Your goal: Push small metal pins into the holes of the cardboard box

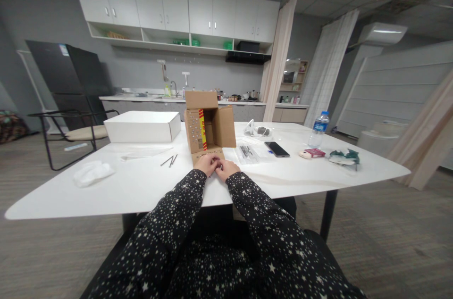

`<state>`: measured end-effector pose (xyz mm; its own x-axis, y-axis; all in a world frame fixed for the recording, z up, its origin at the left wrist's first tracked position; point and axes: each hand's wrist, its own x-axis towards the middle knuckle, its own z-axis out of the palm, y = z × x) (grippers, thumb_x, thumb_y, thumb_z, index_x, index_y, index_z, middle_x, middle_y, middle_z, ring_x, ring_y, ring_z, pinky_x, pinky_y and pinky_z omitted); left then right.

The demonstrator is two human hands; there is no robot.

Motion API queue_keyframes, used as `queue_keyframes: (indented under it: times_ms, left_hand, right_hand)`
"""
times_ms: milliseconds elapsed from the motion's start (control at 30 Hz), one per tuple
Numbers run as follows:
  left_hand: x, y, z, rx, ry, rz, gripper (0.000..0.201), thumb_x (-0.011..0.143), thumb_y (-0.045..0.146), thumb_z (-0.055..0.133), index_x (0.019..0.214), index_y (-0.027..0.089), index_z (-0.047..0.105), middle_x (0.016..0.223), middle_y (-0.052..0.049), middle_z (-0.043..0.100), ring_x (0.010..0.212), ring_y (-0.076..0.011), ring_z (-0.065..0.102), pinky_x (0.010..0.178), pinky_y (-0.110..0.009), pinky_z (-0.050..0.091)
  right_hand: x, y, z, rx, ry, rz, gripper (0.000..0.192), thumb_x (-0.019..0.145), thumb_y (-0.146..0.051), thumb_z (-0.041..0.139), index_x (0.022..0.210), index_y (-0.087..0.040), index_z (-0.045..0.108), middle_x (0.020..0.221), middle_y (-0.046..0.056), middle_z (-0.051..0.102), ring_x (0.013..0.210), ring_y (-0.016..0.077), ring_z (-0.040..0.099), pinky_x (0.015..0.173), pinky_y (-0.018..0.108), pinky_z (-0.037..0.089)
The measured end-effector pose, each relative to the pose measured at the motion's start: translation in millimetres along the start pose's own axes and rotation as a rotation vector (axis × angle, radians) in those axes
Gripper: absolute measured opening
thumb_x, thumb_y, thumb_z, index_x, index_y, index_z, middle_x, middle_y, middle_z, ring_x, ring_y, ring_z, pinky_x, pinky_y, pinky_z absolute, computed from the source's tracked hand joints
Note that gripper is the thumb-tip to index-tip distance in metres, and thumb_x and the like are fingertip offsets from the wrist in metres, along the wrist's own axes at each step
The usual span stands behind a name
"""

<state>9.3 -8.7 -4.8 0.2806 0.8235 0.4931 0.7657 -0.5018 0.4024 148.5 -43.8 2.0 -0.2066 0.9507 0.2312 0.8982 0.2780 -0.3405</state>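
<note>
Resting side by side at the near edge of the white table (141,186), the left hand (207,165) and right hand (226,168) touch each other, fingers curled inward and bunched together. Something small seems pinched between the fingertips, but it is too tiny and too blurred to tell what, or whether either hand truly has hold of anything. Both arms wear dark sleeves (177,214) scattered with white stars.

Just beyond the knuckles lies the front flap of an open cardboard box (209,127), which stands upright with its top flap raised and a red-and-yellow strip down its inner wall; the hands sit right against that lowered flap. Left of the cardboard box, a few thin metal pins (170,161) lie near it, and farther left a crumpled white cloth (92,172) sits near the table's edge. Behind and left of the cardboard box lies a long white box (142,127). Right of the cardboard box come a clear plastic packet (247,153), then a black phone (277,149), a small red pack (314,152) and a water bottle (319,129). Far behind the cardboard box, a kitchen counter (141,97) runs beneath white wall cabinets (170,4).
</note>
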Motion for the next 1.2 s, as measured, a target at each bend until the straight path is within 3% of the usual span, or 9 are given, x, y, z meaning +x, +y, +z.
queue_keyframes:
  times_ms: [800, 1200]
  left_hand:
    - [-6.1, 10.4, -1.4, 0.072, -0.107, -0.023, 0.027, 0.083, 0.017, 0.044, 0.089, 0.02, 0.071, 0.093, -0.005, 0.072, 0.09, -0.0193, 0.066, 0.081, -0.027, 0.05]
    - [-6.1, 6.9, -3.5, 0.127, -0.134, 0.018, 0.026, 0.08, 0.012, 0.046, 0.09, 0.02, 0.069, 0.093, -0.005, 0.071, 0.09, -0.0187, 0.064, 0.081, -0.027, 0.049]
  right_hand:
    - [2.7, 5.6, 5.1, -0.018, -0.009, -0.01, 0.026, 0.082, -0.032, 0.048, 0.101, -0.026, 0.065, 0.099, 0.004, 0.07, 0.092, 0.0206, 0.063, 0.074, 0.028, 0.043]
    - [-2.9, -2.1, -5.0, 0.002, -0.028, 0.002, 0.028, 0.082, -0.033, 0.049, 0.104, -0.027, 0.065, 0.104, 0.003, 0.069, 0.096, 0.0217, 0.063, 0.076, 0.029, 0.045]
